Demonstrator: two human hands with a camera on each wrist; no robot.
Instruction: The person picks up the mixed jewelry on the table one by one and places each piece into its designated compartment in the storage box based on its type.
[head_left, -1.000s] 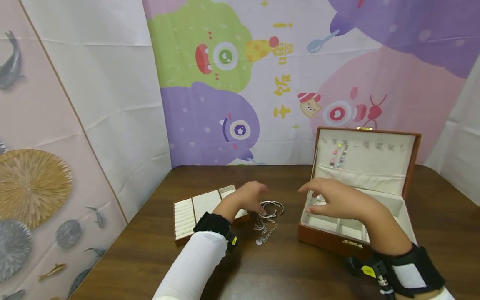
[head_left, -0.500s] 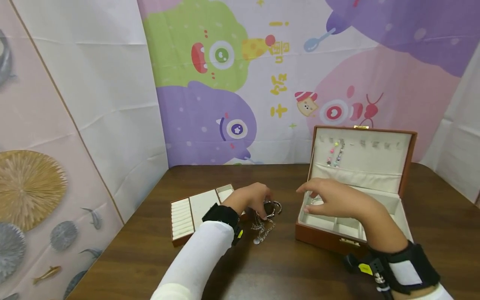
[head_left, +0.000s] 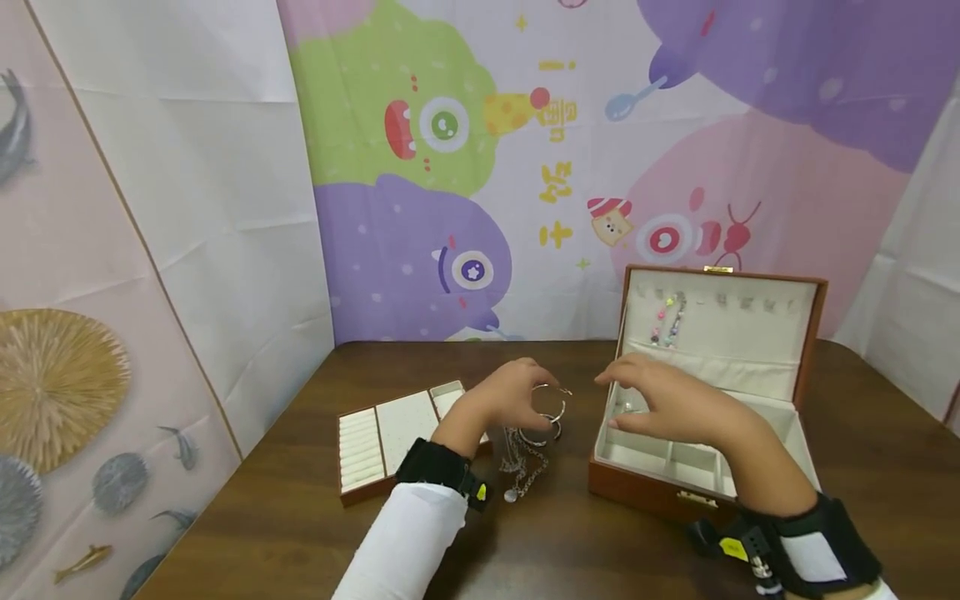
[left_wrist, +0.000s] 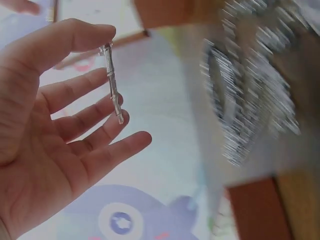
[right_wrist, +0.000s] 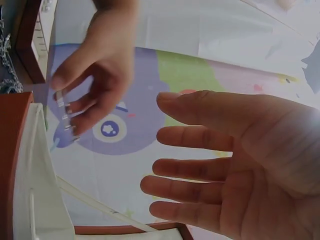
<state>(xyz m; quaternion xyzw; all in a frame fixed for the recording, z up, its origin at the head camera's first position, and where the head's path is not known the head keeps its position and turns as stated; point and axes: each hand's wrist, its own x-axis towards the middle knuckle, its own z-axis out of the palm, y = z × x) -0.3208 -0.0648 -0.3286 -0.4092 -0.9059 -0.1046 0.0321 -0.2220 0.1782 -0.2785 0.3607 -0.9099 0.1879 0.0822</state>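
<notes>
My left hand (head_left: 510, 398) pinches a thin silver open bangle (left_wrist: 111, 75) between thumb and fingertips, raised above the table. Below it, another bangle and a heap of silver chains (head_left: 517, 467) lie on the wood, blurred in the left wrist view. My right hand (head_left: 671, 400) holds nothing; its fingers are extended and apart in the right wrist view, over the left side of an open brown jewelry box (head_left: 637, 490). Something small and shiny (head_left: 628, 407) shows in that box behind the right thumb.
Left of the chains lies a brown-edged jewelry tray (head_left: 405, 425) with cream ring rolls, partly behind the left hand. Two beaded bracelets (head_left: 658, 321) hang inside the raised lid (head_left: 757, 342). A printed cloth (head_left: 420, 258) stands behind the table (head_left: 540, 550).
My left hand has reached to the chains and bangles, taken hold of one bangle and lifted it off the table. The right hand has stayed nearly still over the box.
</notes>
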